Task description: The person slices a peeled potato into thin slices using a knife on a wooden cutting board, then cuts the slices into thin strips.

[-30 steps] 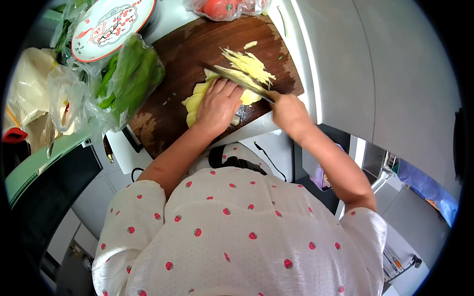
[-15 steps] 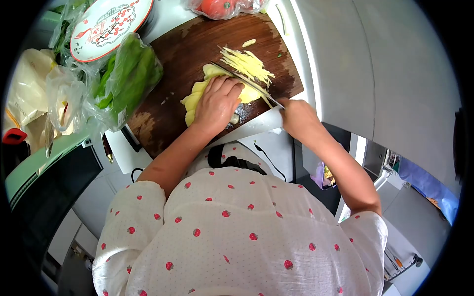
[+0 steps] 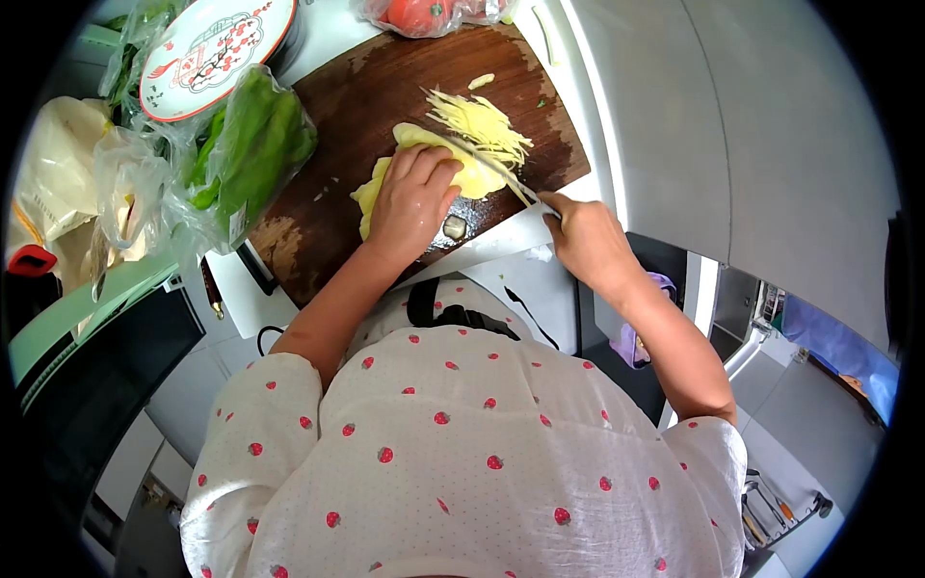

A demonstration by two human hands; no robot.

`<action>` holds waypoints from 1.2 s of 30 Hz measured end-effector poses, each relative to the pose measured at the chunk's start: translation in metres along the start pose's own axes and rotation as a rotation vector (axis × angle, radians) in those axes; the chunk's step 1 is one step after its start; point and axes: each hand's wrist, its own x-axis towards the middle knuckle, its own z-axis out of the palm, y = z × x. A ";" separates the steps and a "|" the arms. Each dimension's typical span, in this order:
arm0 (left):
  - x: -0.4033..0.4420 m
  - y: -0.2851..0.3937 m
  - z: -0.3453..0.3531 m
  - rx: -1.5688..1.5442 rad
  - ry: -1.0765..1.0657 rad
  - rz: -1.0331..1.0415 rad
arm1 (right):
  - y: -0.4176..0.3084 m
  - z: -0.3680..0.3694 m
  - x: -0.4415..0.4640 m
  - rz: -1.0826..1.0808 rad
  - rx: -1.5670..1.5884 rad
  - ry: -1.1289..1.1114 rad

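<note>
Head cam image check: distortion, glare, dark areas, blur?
Head view: fisheye bowing, plain in the curved seam of the tall grey cabinet panels, black corners; head view: glare on the wet patch of the dark brown wooden cutting board; head view: lower left dim, little detail; head view: thin metal knife blade looks nearly edge-on, so blur there is hard to judge.

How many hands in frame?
2: the left hand rests on the yellow slices, the right hand grips the knife. No others show.
</note>
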 end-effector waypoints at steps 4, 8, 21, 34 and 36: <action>0.001 0.000 -0.001 0.035 -0.013 -0.013 | -0.002 -0.007 -0.015 0.046 -0.101 -0.071; 0.002 0.001 0.000 0.005 -0.011 -0.025 | -0.002 -0.008 -0.013 0.063 -0.135 -0.105; -0.002 -0.005 0.003 -0.074 0.048 -0.004 | -0.012 0.006 0.028 -0.007 0.059 0.026; -0.003 -0.003 0.001 -0.127 0.001 -0.051 | -0.020 0.029 0.041 0.063 -0.029 -0.046; 0.000 -0.002 -0.003 -0.159 0.022 -0.042 | -0.012 0.028 0.046 0.035 0.072 0.031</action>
